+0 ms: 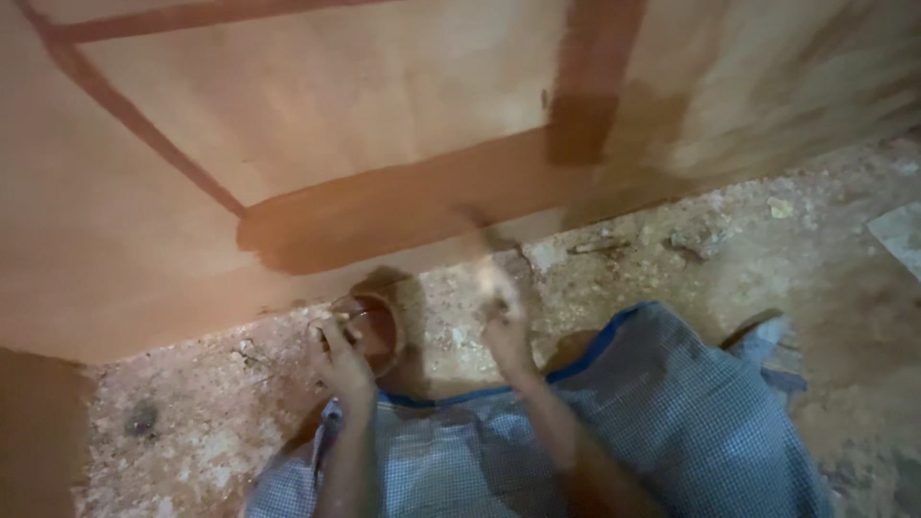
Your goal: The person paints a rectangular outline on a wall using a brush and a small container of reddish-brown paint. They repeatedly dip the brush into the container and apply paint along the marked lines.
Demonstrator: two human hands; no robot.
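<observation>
While the left hand grips a small paint bowl close by, the right hand clutches a blurred brush against the plywood board.

Cup before board, seemingly on floor.

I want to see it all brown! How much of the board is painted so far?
Done: a wide brown band low on the board, a short upright stripe, and thin lines higher up. In hand: the left hand holds a small pot of brown liquid; the right hand holds a blurred tool, probably a brush. Left: most of the board is bare pale wood.
</observation>
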